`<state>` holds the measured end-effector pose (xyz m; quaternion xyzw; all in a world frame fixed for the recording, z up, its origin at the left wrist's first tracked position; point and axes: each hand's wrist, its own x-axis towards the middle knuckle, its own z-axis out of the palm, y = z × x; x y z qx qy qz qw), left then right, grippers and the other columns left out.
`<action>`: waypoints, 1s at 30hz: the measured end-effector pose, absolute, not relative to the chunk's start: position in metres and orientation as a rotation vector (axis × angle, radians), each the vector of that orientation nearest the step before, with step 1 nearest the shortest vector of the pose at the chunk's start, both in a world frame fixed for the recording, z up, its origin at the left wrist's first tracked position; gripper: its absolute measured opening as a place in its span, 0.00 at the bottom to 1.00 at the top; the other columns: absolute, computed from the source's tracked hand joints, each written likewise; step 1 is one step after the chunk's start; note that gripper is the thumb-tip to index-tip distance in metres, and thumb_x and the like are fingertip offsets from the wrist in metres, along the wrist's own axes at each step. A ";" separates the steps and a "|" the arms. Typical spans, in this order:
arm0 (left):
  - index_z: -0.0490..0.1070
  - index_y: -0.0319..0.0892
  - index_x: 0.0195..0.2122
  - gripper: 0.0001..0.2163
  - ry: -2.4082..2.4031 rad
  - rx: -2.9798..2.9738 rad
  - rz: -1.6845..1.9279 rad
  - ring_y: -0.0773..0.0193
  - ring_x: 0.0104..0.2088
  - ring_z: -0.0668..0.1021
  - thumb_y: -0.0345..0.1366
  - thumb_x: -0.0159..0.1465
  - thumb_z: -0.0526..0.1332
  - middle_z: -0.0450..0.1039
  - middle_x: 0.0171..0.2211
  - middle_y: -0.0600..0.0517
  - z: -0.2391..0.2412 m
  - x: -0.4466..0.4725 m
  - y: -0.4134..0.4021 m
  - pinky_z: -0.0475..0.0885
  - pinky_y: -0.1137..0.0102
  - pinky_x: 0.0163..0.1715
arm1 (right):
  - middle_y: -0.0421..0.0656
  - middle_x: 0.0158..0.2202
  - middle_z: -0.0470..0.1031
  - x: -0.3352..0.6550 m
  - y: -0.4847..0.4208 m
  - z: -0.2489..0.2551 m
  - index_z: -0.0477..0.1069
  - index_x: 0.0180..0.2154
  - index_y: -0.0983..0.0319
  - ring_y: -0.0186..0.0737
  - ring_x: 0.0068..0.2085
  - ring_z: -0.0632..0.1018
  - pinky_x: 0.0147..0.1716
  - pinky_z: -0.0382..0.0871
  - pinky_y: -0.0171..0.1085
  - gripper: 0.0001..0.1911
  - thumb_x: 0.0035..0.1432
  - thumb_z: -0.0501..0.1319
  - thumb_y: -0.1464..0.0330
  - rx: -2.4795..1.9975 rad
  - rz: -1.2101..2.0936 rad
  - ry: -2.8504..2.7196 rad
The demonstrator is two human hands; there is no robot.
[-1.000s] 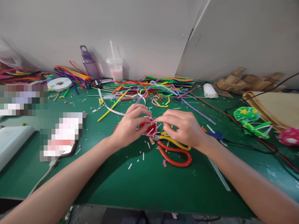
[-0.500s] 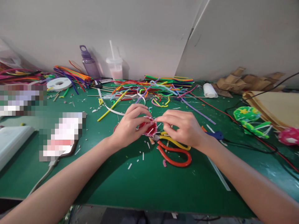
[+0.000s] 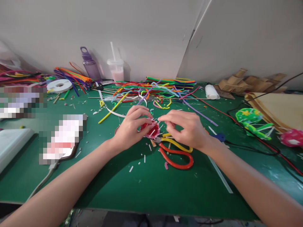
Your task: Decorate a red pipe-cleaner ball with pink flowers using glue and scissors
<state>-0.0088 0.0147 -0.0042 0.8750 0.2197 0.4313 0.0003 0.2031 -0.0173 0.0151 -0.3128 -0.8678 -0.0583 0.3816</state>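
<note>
Green bench (image 3: 106, 192); multicol. pipe-cleaner pile (image 3: 151, 89) toward back. L hand (image 3: 132, 127): thumb + fingers pinched tight. R hand (image 3: 188, 127): fingers bent, can't tell if gripping anything. Red/yellow-handled tool (image 3: 180, 167) on bench, partly behind R hand. Red pc. w/ pink edge (image 3: 155, 129): in L hand's pinch, btwn hands, approx. ctr. Tiny white scraps (image 3: 131, 169) in front.

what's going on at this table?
A person is working bare-handed at a green table. The left hand holds a small red-and-pink piece; the right hand is close beside it, though whether it grips anything is too small to tell. Scissors lie below the hands, with pipe cleaners piled behind.
</note>
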 end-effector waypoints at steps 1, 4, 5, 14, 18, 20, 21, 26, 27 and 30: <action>0.75 0.43 0.33 0.03 0.689 2.745 1.356 0.59 0.48 0.73 0.29 0.61 0.63 0.75 0.38 0.50 -0.004 -0.009 0.015 0.71 0.59 0.49 | 0.43 0.33 0.77 0.203 -0.017 0.014 0.74 0.40 0.62 0.36 0.33 0.77 0.34 0.71 0.36 0.13 0.58 0.54 0.77 -0.803 -0.145 -2.228; 0.75 0.43 0.33 0.03 0.690 2.739 1.353 0.59 0.48 0.73 0.29 0.61 0.63 0.75 0.38 0.50 -0.005 -0.009 0.015 0.71 0.59 0.49 | 0.43 0.34 0.78 0.204 -0.017 0.012 0.75 0.40 0.61 0.37 0.34 0.77 0.34 0.72 0.36 0.13 0.58 0.55 0.76 -0.822 -0.132 -2.258; 0.75 0.43 0.33 0.03 0.694 2.737 1.349 0.59 0.48 0.73 0.29 0.61 0.63 0.76 0.38 0.50 -0.005 -0.009 0.015 0.71 0.59 0.49 | 0.43 0.34 0.78 0.204 -0.017 0.011 0.75 0.41 0.61 0.37 0.34 0.77 0.34 0.72 0.36 0.13 0.58 0.54 0.76 -0.829 -0.127 -2.264; 0.75 0.44 0.31 0.03 0.732 2.675 1.351 0.59 0.47 0.73 0.30 0.61 0.63 0.76 0.37 0.50 -0.003 -0.007 0.013 0.71 0.58 0.48 | 0.41 0.33 0.77 0.202 -0.020 0.017 0.73 0.42 0.59 0.35 0.32 0.76 0.33 0.71 0.35 0.14 0.58 0.54 0.76 -0.837 -0.101 -2.202; 0.76 0.44 0.31 0.03 0.777 2.541 1.335 0.60 0.46 0.74 0.32 0.61 0.63 0.76 0.37 0.50 -0.004 -0.007 0.015 0.71 0.58 0.49 | 0.38 0.30 0.75 0.204 -0.024 0.025 0.69 0.46 0.57 0.32 0.25 0.73 0.25 0.68 0.33 0.16 0.56 0.55 0.77 -0.896 -0.076 -1.962; 0.77 0.44 0.31 0.03 0.845 2.413 1.268 0.60 0.46 0.74 0.33 0.61 0.63 0.76 0.38 0.50 -0.006 -0.009 0.016 0.70 0.57 0.50 | 0.37 0.30 0.74 0.204 -0.023 0.025 0.68 0.46 0.58 0.32 0.24 0.72 0.24 0.67 0.33 0.16 0.56 0.56 0.77 -0.909 -0.059 -1.913; 0.77 0.44 0.30 0.04 0.879 2.345 1.221 0.60 0.46 0.75 0.34 0.60 0.63 0.76 0.39 0.50 -0.006 -0.009 0.017 0.70 0.56 0.50 | 0.38 0.30 0.74 0.204 -0.022 0.024 0.68 0.46 0.58 0.32 0.25 0.72 0.25 0.68 0.33 0.16 0.55 0.56 0.77 -0.908 -0.055 -1.922; 0.79 0.44 0.30 0.05 0.907 2.141 1.059 0.59 0.44 0.76 0.37 0.59 0.64 0.75 0.41 0.48 -0.007 -0.011 0.021 0.71 0.56 0.49 | 0.42 0.38 0.76 0.200 -0.019 0.019 0.67 0.47 0.57 0.41 0.38 0.75 0.37 0.71 0.41 0.19 0.55 0.57 0.78 -0.888 -0.044 -2.038; 0.79 0.44 0.30 0.05 0.890 2.130 1.047 0.59 0.44 0.76 0.37 0.59 0.64 0.75 0.41 0.48 -0.007 -0.011 0.021 0.71 0.56 0.49 | 0.43 0.40 0.77 0.199 -0.019 0.019 0.67 0.48 0.56 0.42 0.41 0.75 0.39 0.71 0.42 0.19 0.55 0.58 0.78 -0.883 -0.029 -2.056; 0.79 0.45 0.30 0.04 0.842 2.120 1.011 0.59 0.45 0.76 0.35 0.59 0.65 0.74 0.42 0.48 -0.006 -0.010 0.019 0.70 0.55 0.49 | 0.43 0.42 0.76 0.196 -0.019 0.018 0.65 0.51 0.55 0.43 0.45 0.74 0.40 0.71 0.43 0.22 0.56 0.59 0.78 -0.861 0.032 -2.102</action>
